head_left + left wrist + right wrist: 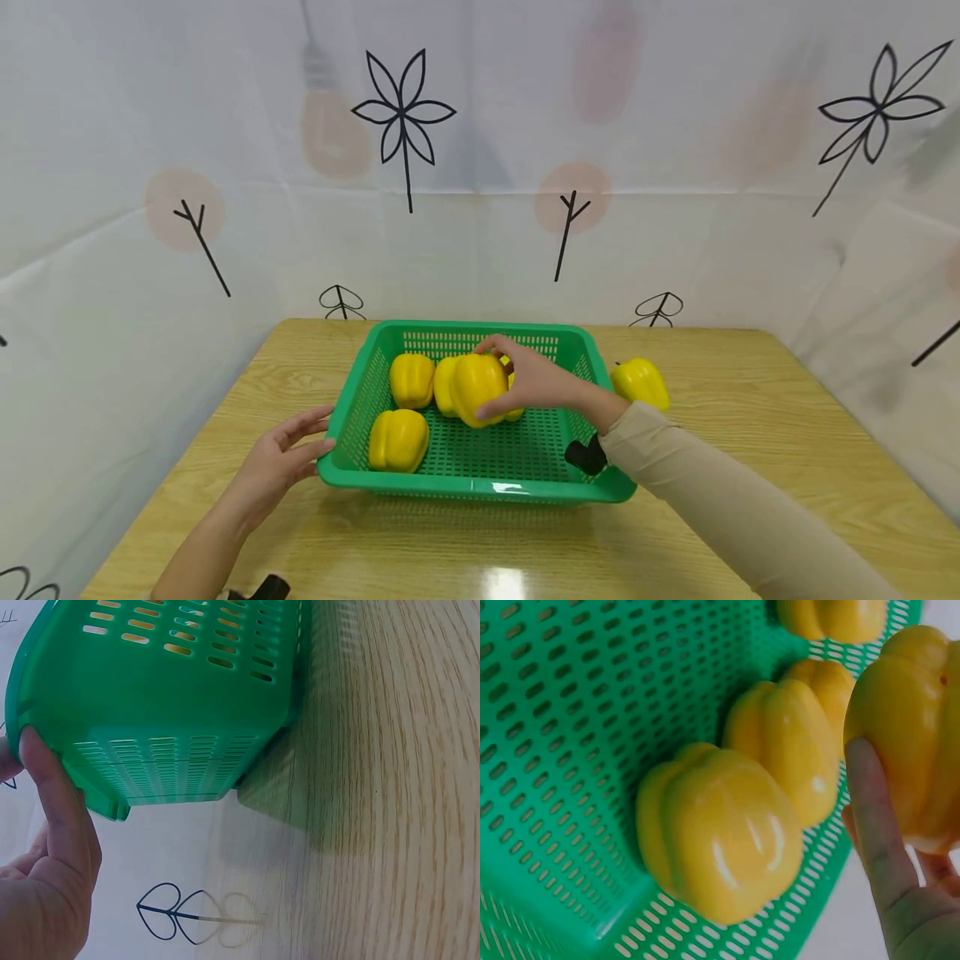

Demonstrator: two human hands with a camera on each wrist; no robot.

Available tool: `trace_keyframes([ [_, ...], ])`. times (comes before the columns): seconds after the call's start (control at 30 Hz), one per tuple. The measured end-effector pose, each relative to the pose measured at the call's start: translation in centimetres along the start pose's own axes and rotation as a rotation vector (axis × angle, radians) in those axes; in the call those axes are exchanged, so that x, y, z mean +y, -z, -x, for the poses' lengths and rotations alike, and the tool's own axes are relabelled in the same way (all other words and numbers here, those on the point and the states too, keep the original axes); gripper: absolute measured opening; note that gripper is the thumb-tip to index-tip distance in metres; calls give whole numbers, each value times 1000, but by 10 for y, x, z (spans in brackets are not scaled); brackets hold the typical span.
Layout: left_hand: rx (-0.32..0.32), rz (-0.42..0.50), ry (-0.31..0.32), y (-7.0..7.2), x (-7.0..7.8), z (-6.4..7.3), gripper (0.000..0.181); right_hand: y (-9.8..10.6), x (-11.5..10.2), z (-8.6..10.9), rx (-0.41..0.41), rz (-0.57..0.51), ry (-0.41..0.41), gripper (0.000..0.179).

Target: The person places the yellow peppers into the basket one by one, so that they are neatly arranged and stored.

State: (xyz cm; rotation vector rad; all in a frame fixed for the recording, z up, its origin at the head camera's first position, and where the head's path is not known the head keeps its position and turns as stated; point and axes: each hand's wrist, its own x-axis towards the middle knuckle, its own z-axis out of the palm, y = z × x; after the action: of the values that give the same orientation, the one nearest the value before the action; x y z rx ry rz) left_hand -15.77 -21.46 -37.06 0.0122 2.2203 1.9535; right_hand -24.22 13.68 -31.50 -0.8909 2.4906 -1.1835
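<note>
My right hand (536, 379) holds a yellow bell pepper (480, 388) over the green plastic basket (480, 486), thumb on its near side and fingers on the far side. In the right wrist view that bell pepper (904, 712) is at the right edge, raised above the others. My left hand (281, 454) grips the basket's left rim; in the left wrist view, fingers (56, 795) meet the rim from outside. Inside the basket lie several more yellow bell peppers, one at the back left (412, 381), another at the front left (398, 441). Others are partly hidden behind the held one.
One yellow bell pepper (641, 384) lies on the wooden table (720, 417), just outside the basket's right side. A white cloth with printed flowers (465, 250) hangs behind the table and along both sides.
</note>
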Motion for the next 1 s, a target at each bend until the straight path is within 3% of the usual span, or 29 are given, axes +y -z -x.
trace_keyframes([
  [0.3, -4, 0, -1, -1, 0, 0, 63, -20, 5, -9, -178, 71, 3, 71],
  [0.67, 3, -5, 7, 0, 1, 0, 63, -38, 15, -12, -311, 208, -47, 71],
  [0.9, -2, -6, 8, 0, 0, -2, 63, -23, 12, -6, -421, 104, -173, 58],
  [1.0, -1, -4, 4, 0, 0, -1, 62, -20, 15, -6, -415, 112, -162, 53],
])
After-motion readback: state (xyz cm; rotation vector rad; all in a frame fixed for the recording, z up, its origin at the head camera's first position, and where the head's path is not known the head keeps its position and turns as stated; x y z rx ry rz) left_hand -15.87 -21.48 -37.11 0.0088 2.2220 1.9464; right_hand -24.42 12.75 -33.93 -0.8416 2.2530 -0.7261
